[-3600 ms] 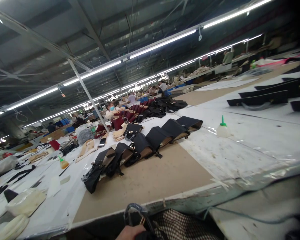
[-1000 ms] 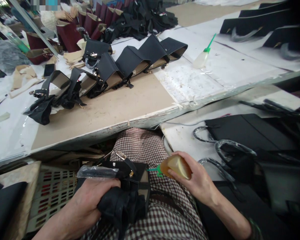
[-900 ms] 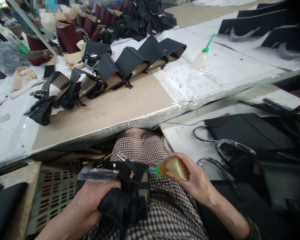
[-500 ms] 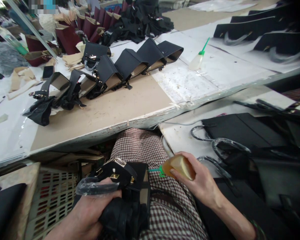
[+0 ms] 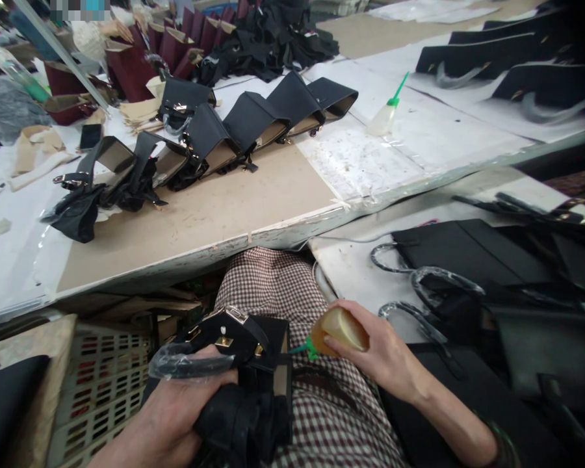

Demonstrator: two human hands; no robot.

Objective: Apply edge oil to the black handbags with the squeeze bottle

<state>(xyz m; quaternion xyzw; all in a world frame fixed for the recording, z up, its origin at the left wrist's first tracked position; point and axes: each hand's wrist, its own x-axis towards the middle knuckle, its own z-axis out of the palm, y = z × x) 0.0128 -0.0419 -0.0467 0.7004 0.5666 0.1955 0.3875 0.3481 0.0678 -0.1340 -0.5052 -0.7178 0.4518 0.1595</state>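
Both hands are clamped: the left hand [image 5: 175, 416] grips the black handbag [image 5: 246, 377] on the lap, the right hand [image 5: 375, 354] squeezes the glue bottle [image 5: 338, 330], whose nozzle could smear glue past the edge.

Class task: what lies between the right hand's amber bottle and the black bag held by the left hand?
Only the bottle's green nozzle, bridging amber bottle and black bag, in the head view.

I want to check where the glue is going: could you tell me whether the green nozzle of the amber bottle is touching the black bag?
Touching. The head view shows the nozzle tip meeting the bag edge, no gap visible.
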